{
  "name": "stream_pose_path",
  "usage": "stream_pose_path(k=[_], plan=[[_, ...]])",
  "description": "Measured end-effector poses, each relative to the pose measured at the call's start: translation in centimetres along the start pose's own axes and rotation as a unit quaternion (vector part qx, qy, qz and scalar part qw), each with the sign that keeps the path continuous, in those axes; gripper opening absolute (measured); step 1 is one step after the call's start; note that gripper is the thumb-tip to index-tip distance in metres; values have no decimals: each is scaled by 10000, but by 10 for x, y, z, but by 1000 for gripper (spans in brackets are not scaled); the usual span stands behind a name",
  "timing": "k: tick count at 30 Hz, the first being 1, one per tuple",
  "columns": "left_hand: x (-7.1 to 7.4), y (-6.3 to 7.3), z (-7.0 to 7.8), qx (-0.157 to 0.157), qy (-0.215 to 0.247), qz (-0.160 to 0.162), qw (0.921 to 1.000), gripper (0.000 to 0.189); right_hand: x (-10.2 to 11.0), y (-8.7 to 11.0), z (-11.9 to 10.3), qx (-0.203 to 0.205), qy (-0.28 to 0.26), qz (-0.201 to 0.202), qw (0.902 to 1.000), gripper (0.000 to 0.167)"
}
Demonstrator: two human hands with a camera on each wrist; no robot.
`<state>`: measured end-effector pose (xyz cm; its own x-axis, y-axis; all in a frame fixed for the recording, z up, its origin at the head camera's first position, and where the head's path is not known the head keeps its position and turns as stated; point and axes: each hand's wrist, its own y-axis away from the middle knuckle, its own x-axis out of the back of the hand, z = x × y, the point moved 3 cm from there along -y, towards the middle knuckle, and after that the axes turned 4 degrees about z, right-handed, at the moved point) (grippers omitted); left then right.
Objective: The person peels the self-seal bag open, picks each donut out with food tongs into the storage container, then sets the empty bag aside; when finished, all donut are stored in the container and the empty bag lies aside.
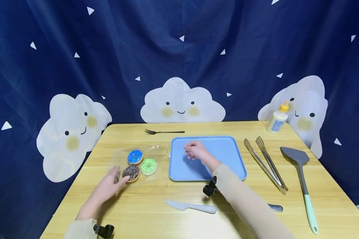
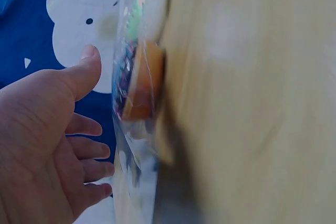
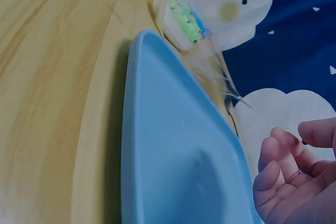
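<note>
Bagged donuts [image 1: 136, 169] lie just right of your left hand [image 1: 107, 186], the nearer; it and your right hand [image 1: 196, 151] grasp nothing.

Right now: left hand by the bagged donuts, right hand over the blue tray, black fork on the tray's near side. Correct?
Not quite: the black fork lies beyond the far edge of the blue tray, per the head view. Left hand by the bagged donuts and right hand over the tray stand.

The right hand [image 3: 296, 177] hovers, loosely curled, over the blue tray [image 3: 173, 124]; to its left lies a green-topped donut [image 3: 182, 18] (inside a clear plastic bag [image 3: 207, 62]).
</note>
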<state>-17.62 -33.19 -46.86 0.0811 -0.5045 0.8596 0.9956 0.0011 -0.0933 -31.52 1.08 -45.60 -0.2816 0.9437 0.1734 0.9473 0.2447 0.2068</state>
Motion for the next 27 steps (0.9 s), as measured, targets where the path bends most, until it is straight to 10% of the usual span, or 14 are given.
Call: stream_pose_path(k=[27], plan=[[-14, -48, 28, -314, 74, 921, 9952, 46, 92, 76, 15, 139, -759, 450, 9960, 25]])
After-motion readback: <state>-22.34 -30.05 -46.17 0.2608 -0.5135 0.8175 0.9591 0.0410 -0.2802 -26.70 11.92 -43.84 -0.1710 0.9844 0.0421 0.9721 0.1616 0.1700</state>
